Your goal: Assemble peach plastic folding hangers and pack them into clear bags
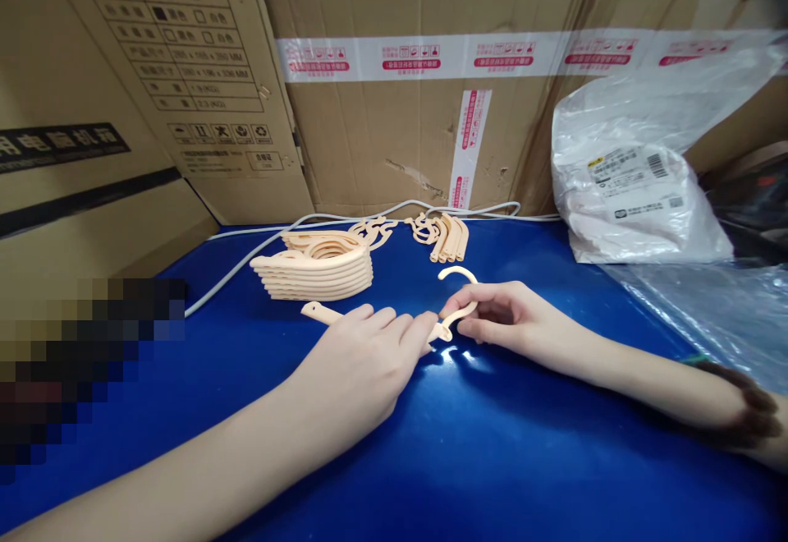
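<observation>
- The left hand (pixel 363 353) lies palm down on the blue table (pixel 492 460), fingers together, pressing on a peach plastic hanger arm (pixel 320 312).
- The right hand (pixel 505 316) pinches the hanger hook (pixel 459 275) at its base, between both hands.
- A stack of hangers (pixel 317 267) sits just behind the left hand.
- A plastic bag (pixel 628 189) lies well to the right.

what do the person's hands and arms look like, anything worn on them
Both forearms are bare, with no sleeves or gloves. The left hand shows no rings or watch. The right hand is bare too; a dark brown hair tie circles that arm further up.
</observation>
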Motion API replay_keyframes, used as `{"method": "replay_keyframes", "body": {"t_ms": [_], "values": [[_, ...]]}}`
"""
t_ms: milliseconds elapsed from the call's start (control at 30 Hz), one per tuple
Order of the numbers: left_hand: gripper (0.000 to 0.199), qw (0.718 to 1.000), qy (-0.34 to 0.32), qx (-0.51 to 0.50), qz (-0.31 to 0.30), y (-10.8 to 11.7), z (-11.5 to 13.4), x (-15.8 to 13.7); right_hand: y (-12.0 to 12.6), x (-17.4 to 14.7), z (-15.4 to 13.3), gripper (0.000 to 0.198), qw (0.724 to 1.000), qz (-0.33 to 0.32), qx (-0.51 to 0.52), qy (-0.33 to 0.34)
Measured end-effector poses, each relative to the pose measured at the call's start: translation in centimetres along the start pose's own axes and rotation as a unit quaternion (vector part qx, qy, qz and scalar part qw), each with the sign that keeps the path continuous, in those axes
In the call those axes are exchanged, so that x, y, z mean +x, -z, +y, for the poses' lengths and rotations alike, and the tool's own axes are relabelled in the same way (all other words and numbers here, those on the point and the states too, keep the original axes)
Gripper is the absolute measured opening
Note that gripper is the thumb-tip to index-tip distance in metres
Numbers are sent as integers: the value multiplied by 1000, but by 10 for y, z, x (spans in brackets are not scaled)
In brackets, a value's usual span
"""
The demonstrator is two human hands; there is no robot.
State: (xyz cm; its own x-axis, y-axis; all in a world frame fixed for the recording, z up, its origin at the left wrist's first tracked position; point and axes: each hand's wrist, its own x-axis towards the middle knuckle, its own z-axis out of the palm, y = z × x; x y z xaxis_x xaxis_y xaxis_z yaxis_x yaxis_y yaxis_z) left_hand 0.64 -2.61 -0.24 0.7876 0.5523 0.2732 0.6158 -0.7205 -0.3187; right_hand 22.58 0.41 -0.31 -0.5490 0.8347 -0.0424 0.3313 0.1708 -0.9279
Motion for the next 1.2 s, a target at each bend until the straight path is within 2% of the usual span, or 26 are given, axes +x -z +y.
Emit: {"method": "replay_keyframes", "body": {"t_ms": [167, 467, 633, 767, 900, 1000, 1100, 1200], "values": [[23, 1000, 7, 12, 12, -1, 0, 0, 1, -1, -1, 24, 1000, 2, -8, 5], [23, 999, 34, -13, -7, 2, 3, 0, 4, -1, 2, 26, 999, 0, -25, 30], [21, 995, 55, -77, -31, 6, 3, 2, 6, -1, 1, 25, 999, -10, -23, 23], [20, 976, 90, -181, -84, 16, 2, 3, 5, -2, 2, 24, 999, -2, -29, 33], [18, 943, 129, -288, -107, 19, 0, 0, 5, -3, -3, 19, 996, -13, -61, 71], [16, 898, 143, -405, -94, 15, -2, -3, 10, -5, -15, 22, 989, -47, -94, 101], [14, 816, 163, -547, -91, 11, -3, -3, 22, -3, -28, 29, 988, -50, -93, 113], [15, 723, 205, -650, -112, 11, -3, 0, 39, 10, -33, 22, 984, 43, -117, 130]]}}
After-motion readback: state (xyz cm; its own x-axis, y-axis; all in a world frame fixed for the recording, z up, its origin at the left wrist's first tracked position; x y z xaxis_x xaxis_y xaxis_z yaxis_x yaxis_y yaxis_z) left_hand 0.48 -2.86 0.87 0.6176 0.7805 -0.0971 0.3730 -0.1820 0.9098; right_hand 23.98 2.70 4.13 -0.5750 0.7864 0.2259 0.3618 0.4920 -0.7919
